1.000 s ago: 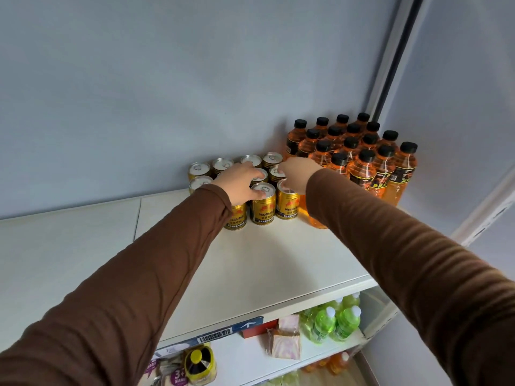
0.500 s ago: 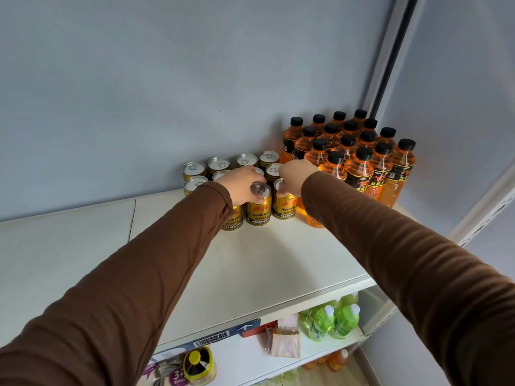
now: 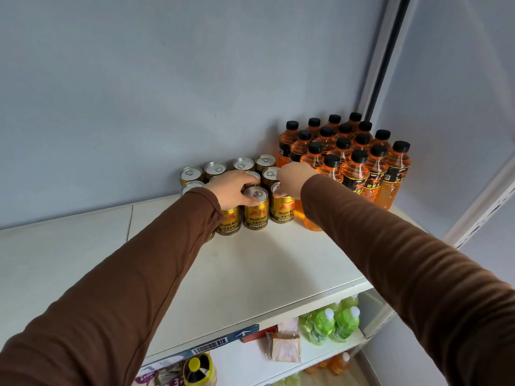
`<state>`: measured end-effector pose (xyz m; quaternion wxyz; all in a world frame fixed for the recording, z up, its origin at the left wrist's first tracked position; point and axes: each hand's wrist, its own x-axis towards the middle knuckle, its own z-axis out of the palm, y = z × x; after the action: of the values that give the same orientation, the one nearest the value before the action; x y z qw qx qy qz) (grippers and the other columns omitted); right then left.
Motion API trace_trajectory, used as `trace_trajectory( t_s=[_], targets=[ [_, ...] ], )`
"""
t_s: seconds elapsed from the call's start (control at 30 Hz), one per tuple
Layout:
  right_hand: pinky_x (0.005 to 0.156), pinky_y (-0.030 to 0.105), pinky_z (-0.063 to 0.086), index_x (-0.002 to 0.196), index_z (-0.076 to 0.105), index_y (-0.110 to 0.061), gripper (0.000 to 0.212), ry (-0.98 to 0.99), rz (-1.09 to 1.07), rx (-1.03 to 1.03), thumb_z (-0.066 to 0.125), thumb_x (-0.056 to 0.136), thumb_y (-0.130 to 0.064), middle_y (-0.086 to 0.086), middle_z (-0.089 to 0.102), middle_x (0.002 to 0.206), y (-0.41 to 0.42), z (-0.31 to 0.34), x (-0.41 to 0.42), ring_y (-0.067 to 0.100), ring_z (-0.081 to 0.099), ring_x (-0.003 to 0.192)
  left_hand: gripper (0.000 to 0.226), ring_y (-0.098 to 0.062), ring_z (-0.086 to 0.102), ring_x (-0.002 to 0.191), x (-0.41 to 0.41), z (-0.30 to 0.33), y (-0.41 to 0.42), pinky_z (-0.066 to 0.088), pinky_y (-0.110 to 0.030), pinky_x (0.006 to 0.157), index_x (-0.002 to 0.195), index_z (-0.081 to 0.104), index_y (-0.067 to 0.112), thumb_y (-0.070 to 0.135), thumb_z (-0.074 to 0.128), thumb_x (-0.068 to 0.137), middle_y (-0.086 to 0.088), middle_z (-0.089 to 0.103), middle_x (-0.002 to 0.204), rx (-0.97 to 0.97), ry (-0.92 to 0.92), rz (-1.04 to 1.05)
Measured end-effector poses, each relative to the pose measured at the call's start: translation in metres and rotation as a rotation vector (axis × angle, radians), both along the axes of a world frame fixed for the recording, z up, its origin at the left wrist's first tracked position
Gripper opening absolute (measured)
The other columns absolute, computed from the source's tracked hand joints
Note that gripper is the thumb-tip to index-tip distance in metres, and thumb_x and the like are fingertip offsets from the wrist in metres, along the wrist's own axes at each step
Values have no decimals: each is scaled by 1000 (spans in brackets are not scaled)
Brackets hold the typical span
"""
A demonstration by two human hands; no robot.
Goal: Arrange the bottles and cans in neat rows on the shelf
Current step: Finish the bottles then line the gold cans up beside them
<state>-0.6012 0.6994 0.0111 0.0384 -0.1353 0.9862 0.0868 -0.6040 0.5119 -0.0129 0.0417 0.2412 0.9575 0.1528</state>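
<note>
A: Gold tin, upright on the white shelf (image 3: 250, 274), and that is what the next move turns on. The left hand (image 3: 232, 188) comes down on the middle front can (image 3: 255, 208) from above, fingers (image 3: 252, 201) curled over its lid rim, thumb side toward us. They grip it at the top, as far as I can see

B: So the can sits straight under the fingers, not off to one side?

A: Right under them, long axis vertical, its base on the shelf. Just to the right of those fingers stands the right front can (image 3: 282, 210), and the right hand (image 3: 292, 178) rests on its lid with fingertips hooked over the near rim. I would call that a hold too, though the far fingers are hidden

B: Which hand is nearer the bottles?

A: The right one. The orange bottles (image 3: 354, 162) stand directly beyond and right of its knuckles, black caps in close rows, the nearest bottle touching or nearly touching the wrist side; I cannot tell which. Behind the left fingers the back cans (image 3: 214, 169) line the wall

B: And left of the left fingers?

A: Another front can (image 3: 228, 222), half covered by the brown sleeve (image 3: 125, 288), set slightly nearer us than the one being held. My guess is the held pair needs a small slide, toward us or toward the wall, to bring the front row into one line, kept upright and without knocking the bottles
</note>
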Motion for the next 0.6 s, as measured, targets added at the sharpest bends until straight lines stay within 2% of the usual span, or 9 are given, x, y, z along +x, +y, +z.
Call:
trace_trajectory(
  t_s=[0.07,0.17,0.23,0.3,0.37,0.5,0.6],
  targets=[
    [92,40,51,122,64,-8,38,46,17,-65,54,98,-36,11,66,119,3,10,5,29,61,109,53,-20,56,115,0,1,-7,46,-37,98,136,56,26,41,71,87,-2,55,133,98,6,25],
    [98,41,49,129,63,-14,33,121,76,-386,53,99,-23,10,65,125,12,30,19,26,60,115,44,-15,60,108,3,6,-8,50,-35,94,128,62,27,37,73,86,1,61,120,248,40,18],
    [95,35,51,122,67,-15,27,232,119,-626,56,98,-17,3,71,115,27,44,32,15,65,105,40,-10,60,105,7,14,1,51,-29,89,125,63,29,36,73,87,6,62,116,355,48,-10],
    [88,21,52,116,71,-17,23,318,121,-780,59,96,-16,-4,72,107,48,54,45,4,65,94,39,-5,60,104,13,22,17,50,-22,85,125,63,31,36,72,87,11,63,117,454,41,-37],
    [82,12,48,115,72,-18,22,371,89,-846,61,96,-17,-8,71,103,71,59,56,-2,62,88,41,-5,60,104,18,30,38,51,-22,87,127,62,30,36,72,88,10,63,119,524,36,-63],
    [87,22,49,115,72,-19,22,474,-30,-866,60,97,-17,-7,69,103,114,56,68,4,60,92,44,-5,59,104,24,40,80,48,-15,82,132,59,28,34,70,89,7,61,123,537,93,-120],
    [95,28,49,119,70,-18,24,460,-122,-825,59,97,-15,0,68,116,140,47,72,11,60,102,46,-11,57,111,24,44,105,52,-31,94,136,56,26,33,66,92,3,59,132,507,156,-126]
  ],
)
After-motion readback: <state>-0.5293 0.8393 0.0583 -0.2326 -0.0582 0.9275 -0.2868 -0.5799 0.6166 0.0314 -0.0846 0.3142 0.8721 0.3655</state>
